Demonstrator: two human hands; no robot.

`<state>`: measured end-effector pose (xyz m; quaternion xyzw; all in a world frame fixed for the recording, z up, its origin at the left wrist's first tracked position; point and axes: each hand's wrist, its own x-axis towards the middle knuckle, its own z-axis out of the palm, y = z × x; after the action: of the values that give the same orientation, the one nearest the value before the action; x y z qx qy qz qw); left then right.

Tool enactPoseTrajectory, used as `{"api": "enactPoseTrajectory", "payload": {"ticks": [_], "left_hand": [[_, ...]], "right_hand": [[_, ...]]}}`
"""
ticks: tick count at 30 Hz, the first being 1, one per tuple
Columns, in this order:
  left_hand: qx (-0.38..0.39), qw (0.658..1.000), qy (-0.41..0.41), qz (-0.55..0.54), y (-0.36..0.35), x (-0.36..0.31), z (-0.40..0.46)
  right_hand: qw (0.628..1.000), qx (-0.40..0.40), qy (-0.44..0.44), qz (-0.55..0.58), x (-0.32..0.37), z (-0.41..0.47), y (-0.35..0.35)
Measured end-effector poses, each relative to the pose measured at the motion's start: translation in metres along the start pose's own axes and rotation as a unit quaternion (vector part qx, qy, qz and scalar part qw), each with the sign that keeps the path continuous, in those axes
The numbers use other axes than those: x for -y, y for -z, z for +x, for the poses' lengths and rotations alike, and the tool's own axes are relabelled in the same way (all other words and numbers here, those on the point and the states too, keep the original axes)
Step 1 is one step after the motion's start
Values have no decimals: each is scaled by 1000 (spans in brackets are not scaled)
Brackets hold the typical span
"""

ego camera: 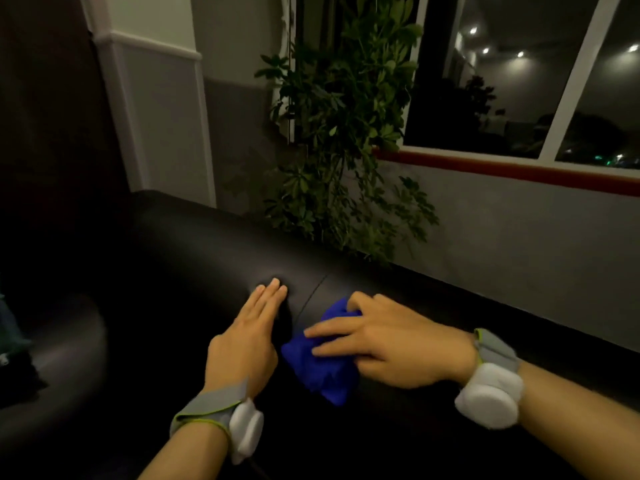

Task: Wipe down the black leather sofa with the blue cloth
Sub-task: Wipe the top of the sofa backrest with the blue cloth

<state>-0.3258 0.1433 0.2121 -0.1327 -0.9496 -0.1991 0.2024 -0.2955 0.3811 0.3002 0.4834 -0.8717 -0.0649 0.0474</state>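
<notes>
Left hand [247, 336] flat, fingers straight, bracing on sofa [194, 251] backrest | right hand [377, 341] presses bunched blue cloth [320, 370] onto leather beside it | cloth judged soft, light; hold from above, palm spread.

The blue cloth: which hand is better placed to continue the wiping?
The right hand: it already presses the blue cloth on the sofa. The left hand lies flat beside it.
</notes>
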Motion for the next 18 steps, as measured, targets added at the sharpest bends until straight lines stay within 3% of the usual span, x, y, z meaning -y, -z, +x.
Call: {"api": "enactPoseTrajectory", "payload": {"ticks": [2,4,6,8,10,13,15,18], "left_hand": [[-20,1000,19,-3,-4,-5,0],[-32,997,57,-27,-5,-15,-4],[-32,996,82,-33,-4,-23,-6],[-22,995,93,-37,-2,-25,-4],[-8,993,109,-36,4,-27,-4],[10,992,122,-44,9,-28,-2],[16,993,109,-39,8,-28,-5],[2,994,100,-36,5,-25,-6]], "right_hand": [[999,-22,-33,7,-14,1,4],[987,-28,-156,-32,-48,-4,9],[942,-12,-334,-8,-80,-18,16],[905,-6,-423,38,-91,-24,14],[921,-37,-386,-13,-73,-17,9],[980,-95,-160,-72,-23,4,-2],[995,-71,-21,-73,10,8,-11],[995,-49,6,-88,16,10,-16]]}}
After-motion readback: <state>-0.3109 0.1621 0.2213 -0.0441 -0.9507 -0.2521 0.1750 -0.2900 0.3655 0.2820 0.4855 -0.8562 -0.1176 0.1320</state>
